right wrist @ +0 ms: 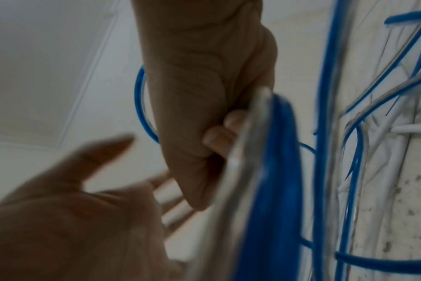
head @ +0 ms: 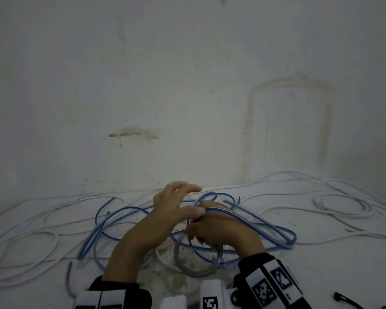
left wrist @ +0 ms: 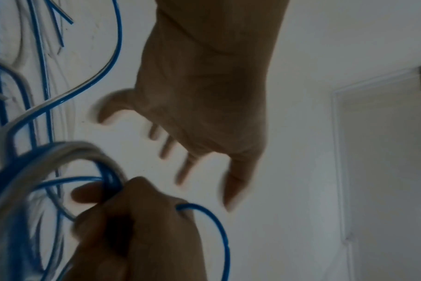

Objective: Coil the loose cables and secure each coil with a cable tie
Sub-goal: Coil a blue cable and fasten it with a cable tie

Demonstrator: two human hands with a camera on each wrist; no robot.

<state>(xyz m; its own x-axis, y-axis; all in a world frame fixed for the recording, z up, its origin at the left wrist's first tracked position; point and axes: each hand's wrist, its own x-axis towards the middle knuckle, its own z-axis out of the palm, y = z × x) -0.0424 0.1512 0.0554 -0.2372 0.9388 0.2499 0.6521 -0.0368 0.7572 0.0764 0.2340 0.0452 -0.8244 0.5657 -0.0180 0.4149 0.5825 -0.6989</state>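
grip: right hand [head: 218, 233] fisted round gathered loops of the blue cable [head: 250, 221]; left hand [head: 172, 208] spread, holding nothing | near: black cable tie [head: 345, 301] lying unused | middle: much blue cable uncoiled | far: white cables [head: 341, 206] loose; judged early, no coil tied

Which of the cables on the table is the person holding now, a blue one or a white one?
The blue cable: the right hand grips its gathered loops. The white cables lie loose, untouched.
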